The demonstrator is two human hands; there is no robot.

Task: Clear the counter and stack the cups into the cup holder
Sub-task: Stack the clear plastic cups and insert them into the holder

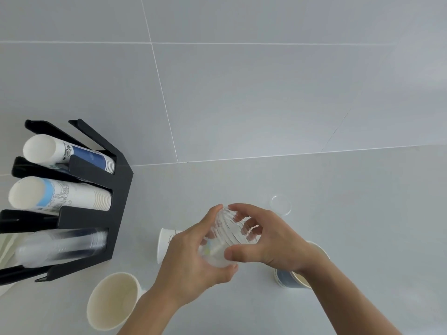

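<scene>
Both hands hold a nested stack of clear plastic cups (226, 234) above the counter. My left hand (191, 264) wraps its base end from below, and my right hand (263, 240) grips the rim end from the right. The black cup holder (113, 197) stands at the left with three slots: blue-printed paper cups (72, 154) at the top, light-blue printed paper cups (60, 195) in the middle, clear plastic cups (63, 245) at the bottom. A white paper cup (165, 243) lies on its side behind my left hand.
An upright white paper cup (113, 301) stands near the front left. A blue-printed paper cup (294, 278) sits partly hidden under my right wrist. One clear plastic cup (280, 205) stands further back on the grey counter (362, 213). A tiled wall rises behind.
</scene>
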